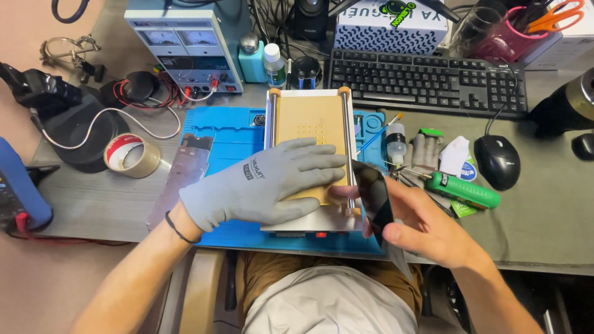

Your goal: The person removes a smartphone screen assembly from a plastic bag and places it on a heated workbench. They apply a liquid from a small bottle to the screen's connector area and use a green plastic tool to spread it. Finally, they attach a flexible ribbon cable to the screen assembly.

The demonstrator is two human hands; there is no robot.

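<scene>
Seen from my remote post, the left hand (263, 184), in a grey knitted work glove, lies flat and spread across the tan rubbery pad of a silver metal screen-separator plate (312, 133), pressing down rather than gripping; its fingers are extended, holding nothing. I judge the glove is there to guard against heat, though I cannot tell whether the plate is warm. The bare right hand (427, 226) pinches a thin, glossy black glass phone panel (374, 201) by its edge, tilted up on its side just off the plate's right rail, thumb below and fingers behind. The machine sits on a blue silicone repair mat (232, 139), which I take to be there to keep the desk safe and small parts from sliding. Left of the glove lies a flat, dull metal phone frame (182, 176), beside a roll of brown packing tape (131, 156). To the right rest a green-handled tool (464, 190), a small clear dropper bottle (396, 143) and a black mouse (497, 162).
</scene>
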